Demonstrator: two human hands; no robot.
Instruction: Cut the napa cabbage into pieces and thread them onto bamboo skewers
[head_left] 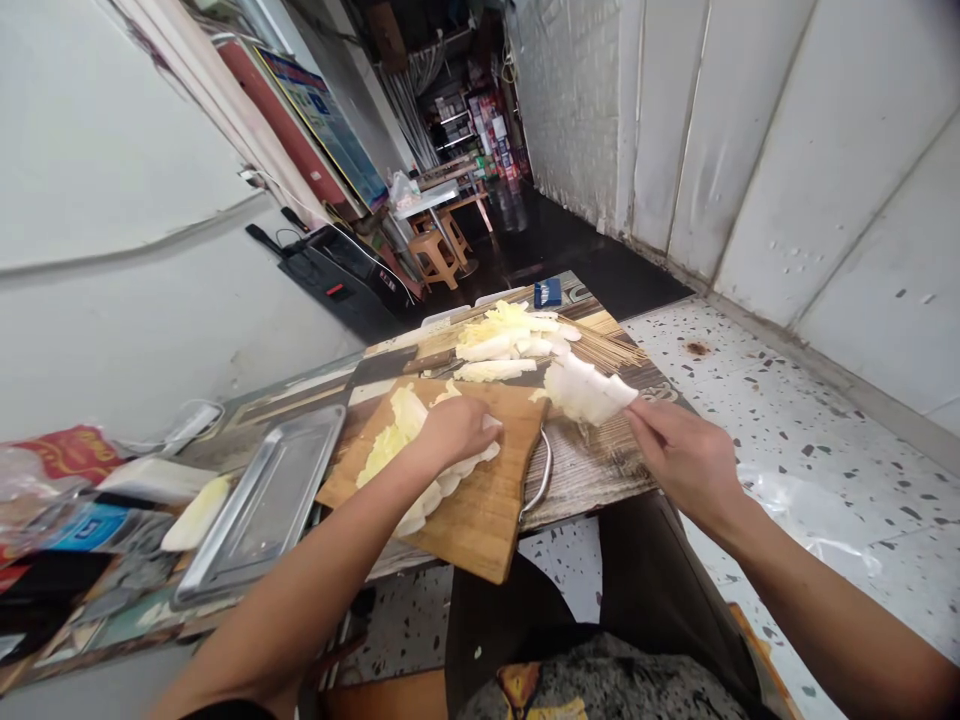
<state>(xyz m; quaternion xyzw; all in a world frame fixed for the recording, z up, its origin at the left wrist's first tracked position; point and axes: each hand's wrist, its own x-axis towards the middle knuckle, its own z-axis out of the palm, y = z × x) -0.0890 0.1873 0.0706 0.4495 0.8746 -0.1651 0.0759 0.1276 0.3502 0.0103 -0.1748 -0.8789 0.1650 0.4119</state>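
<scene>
My right hand (686, 455) pinches the edge of a pale napa cabbage leaf (589, 390), held out past the right side of the wooden cutting board (480, 535). On the board lies a spread of yellow and white cabbage pieces (397, 430). Over these, my left hand (461, 430) has its fingers curled closed, with a bit of white cabbage showing at the fingertips. Behind the board is a heap of cut cabbage (510, 335), and beside it a bundle of thin bamboo skewers (611, 348). A knife with a wooden handle (429, 362) lies behind the board.
A metal tray (262, 500) sits left of the board, near a white cabbage piece (196, 512) and a bottle with a blue label (94, 525). A small blue packet (547, 292) is at the table's far end. The board's metal handle (544, 470) points right.
</scene>
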